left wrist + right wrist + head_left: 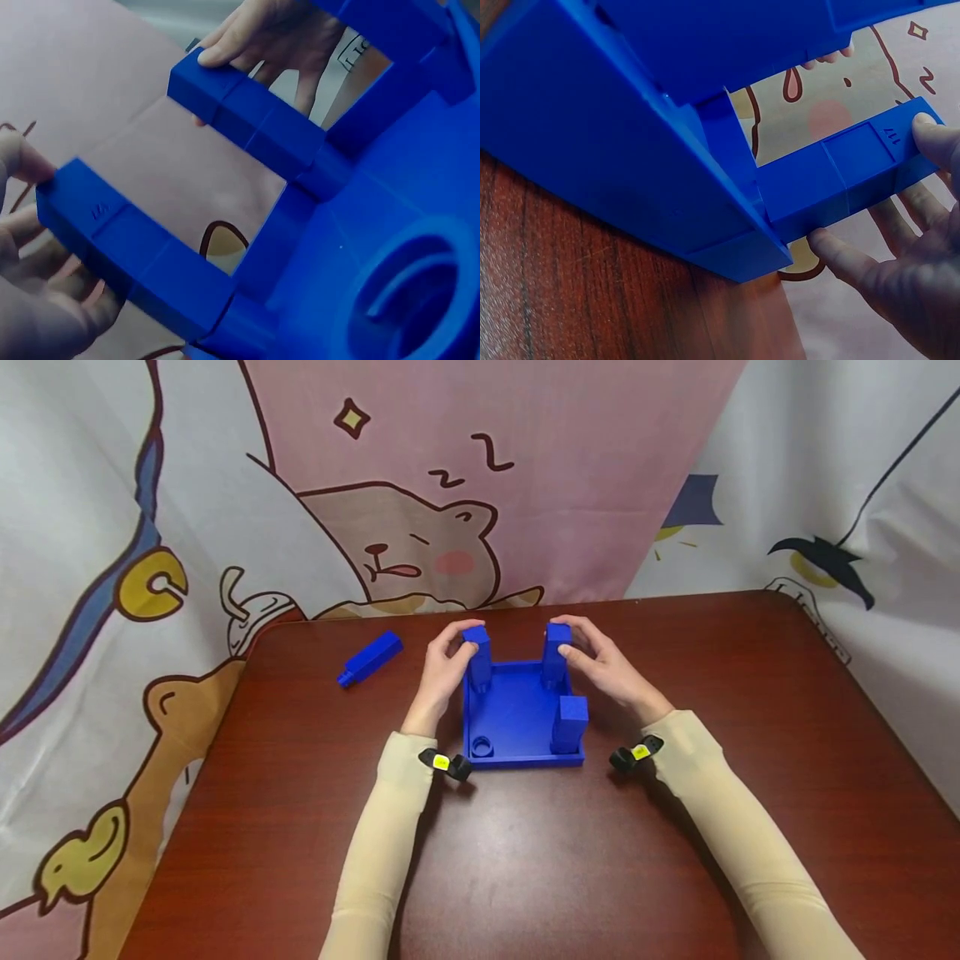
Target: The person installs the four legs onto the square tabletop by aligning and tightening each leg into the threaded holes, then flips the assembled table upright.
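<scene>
A blue square base (517,714) with a raised rim lies on the table, its inside facing up. My left hand (441,672) pinches the top of the upright blue leg (479,664) at the far left corner. At the far right corner, my right hand (609,667) grips another upright leg (832,169), marked 117 in the right wrist view, with the thumb near its top end. A third leg (571,724) stands untouched at the near right corner. The near left corner shows a bare round socket (482,747).
A loose blue leg (371,658) lies left of the base, its narrow round end towards the near left. The brown wooden table (525,860) ends at a printed cloth (585,485) behind it. Black wrist cameras (636,754) sit close to the base's near corners.
</scene>
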A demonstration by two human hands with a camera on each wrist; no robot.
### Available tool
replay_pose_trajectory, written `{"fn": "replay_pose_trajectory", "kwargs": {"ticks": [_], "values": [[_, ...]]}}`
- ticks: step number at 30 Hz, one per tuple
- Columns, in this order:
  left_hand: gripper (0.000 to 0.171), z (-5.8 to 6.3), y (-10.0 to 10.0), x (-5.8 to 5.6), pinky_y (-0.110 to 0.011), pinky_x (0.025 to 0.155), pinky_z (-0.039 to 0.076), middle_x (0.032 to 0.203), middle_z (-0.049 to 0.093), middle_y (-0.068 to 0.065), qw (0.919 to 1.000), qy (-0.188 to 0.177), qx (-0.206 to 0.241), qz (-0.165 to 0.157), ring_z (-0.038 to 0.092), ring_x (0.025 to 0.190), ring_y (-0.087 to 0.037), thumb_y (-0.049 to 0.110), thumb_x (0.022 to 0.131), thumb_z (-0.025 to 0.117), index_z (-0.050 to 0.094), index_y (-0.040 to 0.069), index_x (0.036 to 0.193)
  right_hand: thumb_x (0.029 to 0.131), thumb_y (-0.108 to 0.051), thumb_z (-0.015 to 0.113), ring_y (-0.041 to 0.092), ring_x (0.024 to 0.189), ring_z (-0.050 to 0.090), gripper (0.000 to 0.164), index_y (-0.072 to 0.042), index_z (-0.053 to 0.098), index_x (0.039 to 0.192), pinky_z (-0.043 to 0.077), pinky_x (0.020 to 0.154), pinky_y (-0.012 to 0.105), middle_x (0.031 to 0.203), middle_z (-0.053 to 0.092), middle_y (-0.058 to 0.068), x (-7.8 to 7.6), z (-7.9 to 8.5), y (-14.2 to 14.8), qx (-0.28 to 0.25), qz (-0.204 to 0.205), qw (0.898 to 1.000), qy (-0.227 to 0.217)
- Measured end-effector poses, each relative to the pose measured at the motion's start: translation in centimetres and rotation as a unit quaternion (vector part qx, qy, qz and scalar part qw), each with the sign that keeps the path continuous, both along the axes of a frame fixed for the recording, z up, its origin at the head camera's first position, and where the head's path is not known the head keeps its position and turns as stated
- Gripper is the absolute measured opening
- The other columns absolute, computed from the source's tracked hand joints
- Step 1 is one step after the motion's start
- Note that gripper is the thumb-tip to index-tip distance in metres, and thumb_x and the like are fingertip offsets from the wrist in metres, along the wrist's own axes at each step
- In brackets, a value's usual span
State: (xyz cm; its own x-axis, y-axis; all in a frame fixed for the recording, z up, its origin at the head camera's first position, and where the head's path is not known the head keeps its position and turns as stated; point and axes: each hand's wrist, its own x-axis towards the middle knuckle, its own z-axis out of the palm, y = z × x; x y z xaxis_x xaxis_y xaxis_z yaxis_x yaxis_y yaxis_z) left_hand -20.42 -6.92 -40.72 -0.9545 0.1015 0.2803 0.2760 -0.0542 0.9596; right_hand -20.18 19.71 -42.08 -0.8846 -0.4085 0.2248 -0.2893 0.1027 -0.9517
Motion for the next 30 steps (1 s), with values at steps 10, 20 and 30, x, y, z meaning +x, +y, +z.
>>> {"fn": "replay_pose_trajectory", "kwargs": {"ticks": [10,20,30], "values": [[0.041,-1.0,-1.1,-1.8,-0.033,0.087,0.044,0.101,0.066,-0.011,0.9834,-0.041,0.110,-0.138,0.058,0.105,-0.035,-0.001,0.086,0.037,0.051,-0.016,0.121,0.102,-0.012,0.049,0.033,0.131,0.040,0.045,-0.008,0.037,0.145,0.035,0.099,0.059,0.145,0.041,0.018,0.0,0.1,0.0,0.010,0.002,1.000,0.005],[0.045,-1.3,-1.4,-2.3,-0.033,0.086,0.044,0.117,0.047,-0.046,0.9802,-0.032,0.113,-0.159,0.059,0.105,-0.032,0.000,0.086,0.035,0.052,-0.014,0.124,0.102,-0.015,0.050,0.032,0.132,0.040,0.045,-0.008,0.037,0.144,0.036,0.099,0.058,0.145,0.041,0.016,0.0,-0.1,-0.1,0.007,-0.004,1.000,0.000],[0.038,2.1,-2.9,0.6,-0.042,0.097,0.041,0.122,0.055,-0.034,0.9975,0.035,-0.030,-0.054,0.053,0.117,-0.035,-0.010,0.089,0.052,0.052,-0.013,0.127,0.102,-0.010,0.049,0.033,0.133,0.038,0.046,-0.004,0.034,0.145,0.036,0.099,0.058,0.147,0.040,0.016,0.1,-0.1,-0.1,0.004,-0.004,1.000,-0.004]]}}
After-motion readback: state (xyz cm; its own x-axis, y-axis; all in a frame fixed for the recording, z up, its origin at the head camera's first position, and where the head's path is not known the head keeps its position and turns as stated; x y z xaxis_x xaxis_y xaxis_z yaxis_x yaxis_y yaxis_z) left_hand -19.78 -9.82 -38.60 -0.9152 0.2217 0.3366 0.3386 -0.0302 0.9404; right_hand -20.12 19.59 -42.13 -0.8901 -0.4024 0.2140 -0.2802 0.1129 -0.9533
